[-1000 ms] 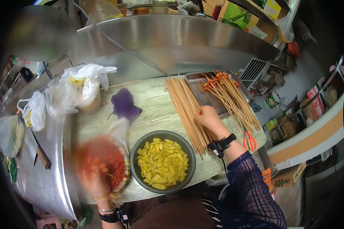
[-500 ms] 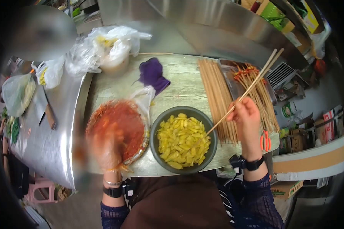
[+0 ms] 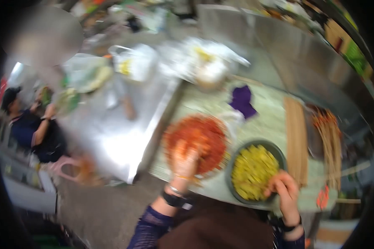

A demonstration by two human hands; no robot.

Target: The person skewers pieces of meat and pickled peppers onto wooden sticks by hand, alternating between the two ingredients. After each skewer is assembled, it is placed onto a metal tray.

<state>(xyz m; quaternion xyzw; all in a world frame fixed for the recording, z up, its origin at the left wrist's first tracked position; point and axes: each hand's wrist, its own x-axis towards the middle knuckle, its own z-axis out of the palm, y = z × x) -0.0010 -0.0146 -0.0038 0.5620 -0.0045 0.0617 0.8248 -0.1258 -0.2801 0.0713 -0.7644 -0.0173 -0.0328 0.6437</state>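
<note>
My left hand [image 3: 185, 159] reaches into a round basin of red, sauce-coated food [image 3: 214, 143], its blurred fingers sunk in the mixture. Beside it stands a dark grey bowl [image 3: 234, 185] filled with yellow-green slices [image 3: 255, 168]. My right hand [image 3: 284, 186] is at this bowl's near right rim, fingers pinched together. Pale, blurred bamboo skewers [image 3: 353, 170] stretch out to the right from that hand. A bundle of bare skewers [image 3: 296, 141] lies to the right of the bowl, and skewers with red-coated tips [image 3: 326, 141] rest in a clear tray behind it.
A purple cloth [image 3: 243, 101] and white plastic bags [image 3: 203, 62] lie farther back. Red-handled scissors [image 3: 322, 198] are near the right edge. On the metal counter [image 3: 108, 137] at left is a knife [image 3: 128, 106]. Another person [image 3: 37, 128] sits at far left beside a pink stool [image 3: 64, 168].
The view has swung left, so the table appears farther right and the other person shows. My right hand has come lower against the bowl, and the skewers it holds now lie flatter.
</note>
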